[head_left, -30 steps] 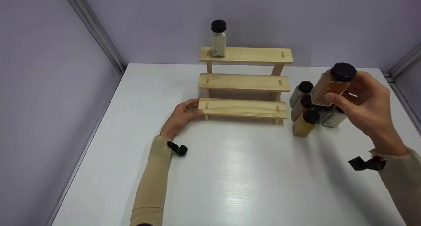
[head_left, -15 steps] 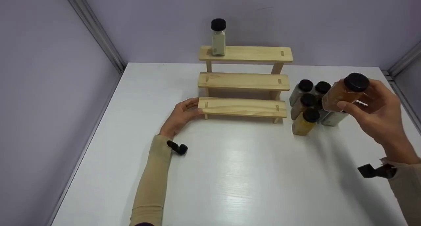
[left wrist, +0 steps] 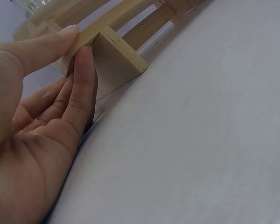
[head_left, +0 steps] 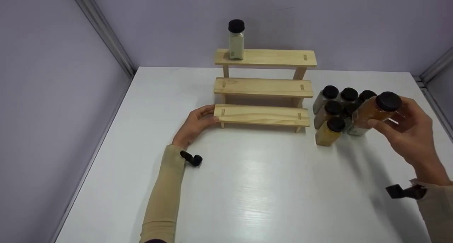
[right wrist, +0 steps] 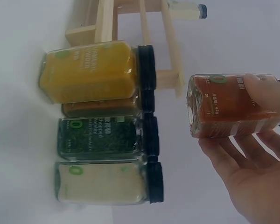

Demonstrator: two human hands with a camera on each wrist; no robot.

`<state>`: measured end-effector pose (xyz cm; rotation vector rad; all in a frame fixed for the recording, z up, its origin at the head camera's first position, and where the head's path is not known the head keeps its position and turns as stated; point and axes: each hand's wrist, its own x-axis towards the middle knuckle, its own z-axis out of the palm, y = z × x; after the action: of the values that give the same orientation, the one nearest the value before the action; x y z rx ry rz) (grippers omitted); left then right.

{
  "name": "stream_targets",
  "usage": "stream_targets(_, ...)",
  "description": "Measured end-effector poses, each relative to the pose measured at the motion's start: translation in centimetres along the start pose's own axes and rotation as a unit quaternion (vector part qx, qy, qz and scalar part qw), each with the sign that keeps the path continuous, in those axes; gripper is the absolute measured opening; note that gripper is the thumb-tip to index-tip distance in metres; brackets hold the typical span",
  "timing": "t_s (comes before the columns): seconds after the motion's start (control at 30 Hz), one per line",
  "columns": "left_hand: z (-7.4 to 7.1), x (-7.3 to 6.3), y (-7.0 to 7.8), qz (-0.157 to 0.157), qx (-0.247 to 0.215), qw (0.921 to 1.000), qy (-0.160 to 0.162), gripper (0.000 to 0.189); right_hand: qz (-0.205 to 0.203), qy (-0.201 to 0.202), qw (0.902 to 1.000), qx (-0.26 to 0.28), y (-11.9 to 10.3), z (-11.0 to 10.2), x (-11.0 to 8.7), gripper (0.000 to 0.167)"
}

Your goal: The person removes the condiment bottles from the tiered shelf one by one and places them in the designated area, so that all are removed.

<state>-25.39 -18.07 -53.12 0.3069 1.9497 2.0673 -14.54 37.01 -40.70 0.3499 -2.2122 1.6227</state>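
Observation:
My right hand holds a black-capped glass spice jar of reddish-brown powder, raised above the group of jars at the right. In the right wrist view, thumb and fingers grip this jar from opposite sides. At the left end of a three-tier wooden shelf, my left hand pinches the lowest step. The left wrist view shows its thumb on top of the board and the fingers against the end support. One jar of pale powder stands upright on the top step's left end.
Right of the shelf stand several spice jars close together, among them a yellow one, a dark green one and a cream one. Purplish panels enclose the white table at the back and sides.
My right hand has carried the reddish-brown jar rightward and lower, uncovering more caps of the jars behind it. The left hand keeps its place on the shelf.

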Motion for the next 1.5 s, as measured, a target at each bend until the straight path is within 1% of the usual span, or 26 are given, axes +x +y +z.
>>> stream_targets(0.07, 0.0, 0.0, 0.0, 0.0, -0.002, 1.0, 0.0, 0.058, -0.006, -0.005, 0.9993, 0.038, 0.7, -0.1, -0.3, 0.064)
stream_targets(0.13, 0.0, 0.0, 0.0, -0.001, -0.011, 0.9999, 0.0, 0.058, -0.015, -0.013, 0.9981, 0.059, 1.3, -0.2, -0.5, 0.065)
stream_targets(0.3, 0.0, 0.1, 0.0, 0.0, -0.028, 0.9996, -0.003, 0.057, -0.02, -0.02, 0.9968, 0.074, 2.6, -0.3, -1.2, 0.068)
stream_targets(0.33, 0.0, 0.1, 0.0, 0.0, -0.027, 0.9996, -0.004, 0.057, -0.018, -0.021, 0.9969, 0.074, 2.8, -0.3, -1.3, 0.068)
stream_targets(0.53, 0.0, 0.0, 0.2, 0.0, -0.022, 0.9997, -0.001, 0.058, -0.007, -0.028, 0.9907, 0.133, 3.8, 0.0, -2.0, 0.069)
stream_targets(0.7, -0.1, 0.0, 0.2, -0.001, -0.019, 0.9998, 0.004, 0.058, 0.001, -0.026, 0.989, 0.146, 4.8, 0.4, -2.7, 0.069)
stream_targets(0.83, -0.1, 0.1, 0.0, 0.0, -0.008, 1.0, 0.001, 0.059, -0.003, -0.029, 0.987, 0.158, 5.9, 0.6, -3.3, 0.069)
stream_targets(1.0, -0.1, 0.2, -0.1, -0.002, 0.0, 1.0, 0.004, 0.06, 0.005, -0.025, 0.9893, 0.144, 6.8, 0.9, -3.8, 0.072)
stream_targets(1.2, 0.0, 0.2, 0.2, -0.004, 0.003, 1.0, 0.004, 0.058, 0.03, -0.012, 0.9954, 0.09, 6.7, 1.3, -4.1, 0.072)
stream_targets(1.27, 0.0, 0.2, 0.3, -0.002, -0.004, 1.0, 0.002, 0.058, 0.028, -0.013, 0.9954, 0.091, 6.8, 1.5, -4.0, 0.073)
stream_targets(1.4, 0.1, 0.2, 0.3, -0.002, -0.009, 1.0, 0.001, 0.058, 0.018, -0.024, 0.9933, 0.112, 7.1, 1.5, -4.1, 0.073)
stream_targets(1.5, 0.2, 0.2, 0.3, -0.008, -0.004, 1.0, 0.002, 0.059, 0.02, -0.027, 0.9941, 0.103, 7.4, 1.6, -4.3, 0.072)
